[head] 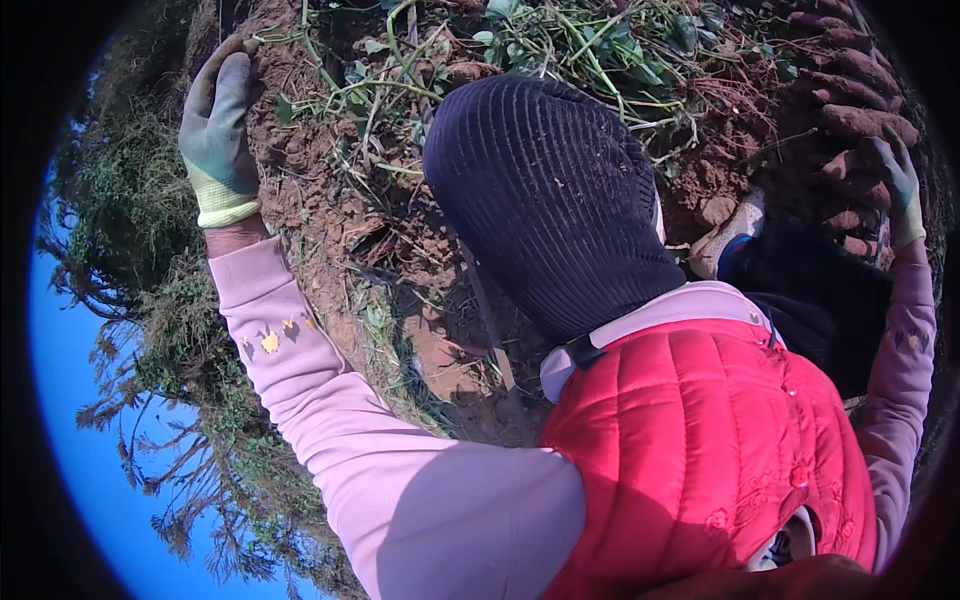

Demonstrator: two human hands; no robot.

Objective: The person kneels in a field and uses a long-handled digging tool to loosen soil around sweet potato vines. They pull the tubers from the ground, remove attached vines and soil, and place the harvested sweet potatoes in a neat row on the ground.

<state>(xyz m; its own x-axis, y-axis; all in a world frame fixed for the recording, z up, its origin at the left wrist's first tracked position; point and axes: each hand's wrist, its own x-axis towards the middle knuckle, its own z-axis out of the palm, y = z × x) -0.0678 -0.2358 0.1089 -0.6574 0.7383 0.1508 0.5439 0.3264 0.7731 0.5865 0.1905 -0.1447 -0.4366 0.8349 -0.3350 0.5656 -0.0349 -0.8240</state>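
Note:
My left hand (225, 139), in a soiled pale green and yellow work glove, reaches out at the upper left over reddish-brown soil (300, 202). Its fingertips are bent beside a thin green vine stem, and whether they hold anything is hidden. At the far right, my right hand (898, 180), gloved alike, is at a row of soil-covered sweet potatoes (855, 82). Its fingers reach the lower side of a large sweet potato (870, 126); a firm grip cannot be made out. Between my hands, my bent knee in dark ribbed trousers (547, 195) covers much of the ground.
Cut leafy vines (592, 45) lie in a tangle beyond my knee, with reddish roots (739, 97) to their right. My pale shoe (731, 232) stands on the soil. A long narrow strip (491, 330) lies left of my thigh. Bushes (150, 210) line the left side.

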